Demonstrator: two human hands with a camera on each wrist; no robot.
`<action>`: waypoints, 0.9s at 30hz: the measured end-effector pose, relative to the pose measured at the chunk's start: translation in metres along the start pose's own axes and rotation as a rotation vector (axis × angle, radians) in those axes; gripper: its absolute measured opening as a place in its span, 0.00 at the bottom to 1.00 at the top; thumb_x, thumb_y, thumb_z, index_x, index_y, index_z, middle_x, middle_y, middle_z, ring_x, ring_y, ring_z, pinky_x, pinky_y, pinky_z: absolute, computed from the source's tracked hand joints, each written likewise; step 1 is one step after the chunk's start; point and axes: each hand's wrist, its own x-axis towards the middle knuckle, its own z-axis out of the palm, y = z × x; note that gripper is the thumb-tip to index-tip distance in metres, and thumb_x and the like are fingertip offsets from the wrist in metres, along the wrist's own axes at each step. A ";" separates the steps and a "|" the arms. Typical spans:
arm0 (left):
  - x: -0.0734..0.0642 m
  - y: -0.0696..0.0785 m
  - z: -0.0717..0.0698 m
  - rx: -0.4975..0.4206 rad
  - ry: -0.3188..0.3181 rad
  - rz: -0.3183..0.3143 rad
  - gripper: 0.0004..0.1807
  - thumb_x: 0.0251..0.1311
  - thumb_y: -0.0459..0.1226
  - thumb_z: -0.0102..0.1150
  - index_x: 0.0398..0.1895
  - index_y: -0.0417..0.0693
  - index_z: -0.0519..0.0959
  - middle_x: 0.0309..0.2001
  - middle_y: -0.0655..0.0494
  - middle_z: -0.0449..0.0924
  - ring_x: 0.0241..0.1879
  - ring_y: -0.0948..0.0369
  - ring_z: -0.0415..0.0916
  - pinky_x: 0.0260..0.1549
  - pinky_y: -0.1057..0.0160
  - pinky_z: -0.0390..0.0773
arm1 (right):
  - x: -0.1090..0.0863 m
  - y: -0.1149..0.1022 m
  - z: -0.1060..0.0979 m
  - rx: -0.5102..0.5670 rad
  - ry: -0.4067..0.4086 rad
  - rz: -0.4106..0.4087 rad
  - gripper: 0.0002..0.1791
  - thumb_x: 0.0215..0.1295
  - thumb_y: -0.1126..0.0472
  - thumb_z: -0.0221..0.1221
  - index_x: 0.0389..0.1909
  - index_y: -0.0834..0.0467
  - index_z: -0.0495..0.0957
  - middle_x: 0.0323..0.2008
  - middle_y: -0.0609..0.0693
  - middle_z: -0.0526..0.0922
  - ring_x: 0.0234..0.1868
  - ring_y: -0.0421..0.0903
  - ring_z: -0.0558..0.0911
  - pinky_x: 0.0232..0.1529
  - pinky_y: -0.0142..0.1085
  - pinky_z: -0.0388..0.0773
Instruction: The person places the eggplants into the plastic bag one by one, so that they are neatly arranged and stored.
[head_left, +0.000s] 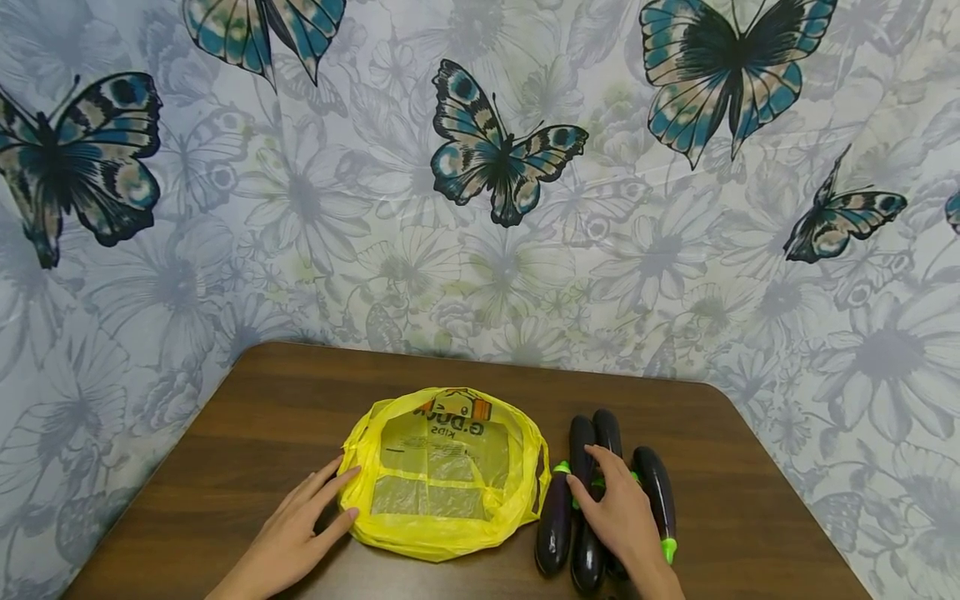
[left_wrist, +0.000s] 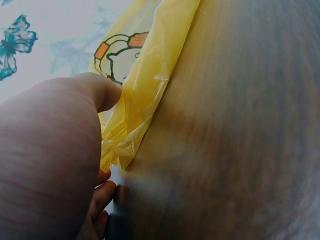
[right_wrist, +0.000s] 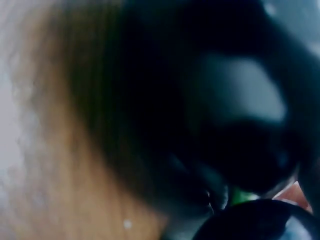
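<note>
A yellow plastic bag [head_left: 442,546] with a cartoon duck print lies on the table, its mouth spread wide towards me. My left hand [head_left: 300,525] is at the bag's left side, fingers and thumb stretched out to its rim. In the left wrist view the thumb lies against the crumpled yellow film [left_wrist: 145,95]. Several dark eggplants with green stem ends lie to the right of the bag. My right hand [head_left: 622,508] reaches over the middle of this group, thumb and index finger spread at the eggplants [head_left: 582,437]. Its other fingers are mostly hidden. Dark, blurred eggplant skin [right_wrist: 240,95] fills much of the right wrist view.
The brown wooden table [head_left: 247,417] has rounded far corners. Behind it hangs a pale floral cloth [head_left: 322,200] printed with large butterflies. One eggplant [head_left: 656,487] lies at the right of the group, its green stem end towards me.
</note>
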 end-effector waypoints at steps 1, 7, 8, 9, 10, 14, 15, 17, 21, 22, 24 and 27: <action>0.000 0.000 0.000 0.001 0.001 0.003 0.30 0.72 0.54 0.59 0.75 0.60 0.71 0.78 0.45 0.62 0.71 0.34 0.66 0.58 0.22 0.67 | 0.000 0.000 0.000 -0.002 -0.006 0.005 0.34 0.69 0.42 0.65 0.70 0.56 0.73 0.69 0.62 0.75 0.59 0.63 0.82 0.52 0.61 0.82; 0.001 0.000 -0.001 -0.001 0.024 0.035 0.29 0.72 0.52 0.60 0.74 0.60 0.72 0.77 0.45 0.63 0.70 0.37 0.68 0.58 0.24 0.68 | 0.001 0.002 0.001 -0.017 -0.020 0.022 0.35 0.67 0.41 0.66 0.69 0.55 0.73 0.69 0.62 0.74 0.58 0.63 0.83 0.52 0.61 0.82; 0.001 0.000 -0.001 0.000 0.026 0.039 0.29 0.72 0.52 0.60 0.74 0.60 0.72 0.77 0.45 0.63 0.70 0.37 0.68 0.58 0.24 0.68 | 0.001 0.002 0.001 -0.018 -0.021 0.024 0.35 0.67 0.42 0.66 0.69 0.55 0.74 0.69 0.62 0.74 0.58 0.64 0.82 0.53 0.61 0.82; 0.001 0.000 -0.001 0.000 0.026 0.039 0.29 0.72 0.52 0.60 0.74 0.59 0.72 0.77 0.45 0.63 0.70 0.37 0.68 0.58 0.24 0.68 | 0.001 0.002 0.001 -0.018 -0.025 0.027 0.35 0.68 0.42 0.66 0.69 0.55 0.73 0.69 0.62 0.74 0.58 0.64 0.82 0.53 0.62 0.82; 0.001 0.000 -0.001 0.001 0.027 0.039 0.29 0.72 0.52 0.60 0.74 0.59 0.72 0.77 0.45 0.63 0.70 0.37 0.68 0.58 0.24 0.68 | 0.001 0.002 0.001 -0.017 -0.028 0.029 0.34 0.68 0.43 0.66 0.70 0.55 0.73 0.70 0.62 0.74 0.59 0.64 0.82 0.53 0.62 0.81; 0.001 0.000 -0.001 0.000 0.021 0.034 0.29 0.72 0.51 0.61 0.74 0.59 0.72 0.77 0.45 0.63 0.70 0.37 0.67 0.59 0.24 0.68 | 0.002 0.001 0.000 -0.020 -0.039 0.040 0.33 0.68 0.45 0.66 0.70 0.54 0.73 0.70 0.61 0.74 0.60 0.63 0.82 0.54 0.62 0.81; 0.001 0.000 -0.001 -0.003 0.021 0.035 0.29 0.72 0.51 0.61 0.74 0.59 0.72 0.77 0.45 0.63 0.70 0.37 0.67 0.59 0.24 0.67 | 0.002 0.001 0.000 -0.020 -0.037 0.040 0.33 0.68 0.45 0.66 0.70 0.54 0.73 0.69 0.61 0.74 0.60 0.63 0.82 0.54 0.61 0.81; 0.001 0.000 -0.001 -0.007 0.021 0.035 0.29 0.72 0.50 0.61 0.74 0.59 0.72 0.77 0.45 0.63 0.71 0.38 0.67 0.61 0.25 0.67 | 0.001 0.000 0.000 -0.022 -0.032 0.036 0.32 0.68 0.46 0.66 0.70 0.53 0.74 0.69 0.61 0.75 0.59 0.62 0.82 0.53 0.60 0.82; 0.001 0.000 -0.001 0.001 0.029 0.042 0.29 0.72 0.50 0.62 0.74 0.58 0.72 0.77 0.44 0.64 0.71 0.38 0.68 0.61 0.26 0.67 | 0.000 -0.001 0.001 -0.023 -0.028 0.022 0.28 0.69 0.49 0.66 0.68 0.51 0.77 0.70 0.59 0.75 0.52 0.55 0.86 0.39 0.50 0.85; 0.001 0.000 -0.001 0.002 0.028 0.039 0.29 0.72 0.50 0.62 0.74 0.58 0.72 0.77 0.44 0.64 0.71 0.38 0.67 0.61 0.26 0.67 | 0.000 -0.001 0.001 -0.022 -0.035 0.023 0.27 0.69 0.50 0.66 0.68 0.50 0.78 0.70 0.58 0.74 0.46 0.52 0.87 0.33 0.46 0.84; 0.001 -0.001 0.000 0.011 0.027 0.038 0.29 0.72 0.50 0.61 0.74 0.58 0.73 0.76 0.43 0.64 0.70 0.37 0.67 0.61 0.25 0.67 | 0.000 -0.001 0.001 -0.022 -0.051 0.023 0.25 0.70 0.51 0.65 0.67 0.48 0.79 0.71 0.57 0.73 0.33 0.45 0.85 0.23 0.38 0.76; 0.001 -0.001 -0.001 0.016 0.022 0.028 0.29 0.72 0.51 0.61 0.74 0.58 0.73 0.76 0.43 0.64 0.70 0.35 0.66 0.60 0.24 0.67 | 0.001 -0.001 0.001 -0.020 -0.070 0.028 0.22 0.72 0.52 0.64 0.65 0.47 0.81 0.72 0.57 0.72 0.19 0.38 0.73 0.18 0.33 0.64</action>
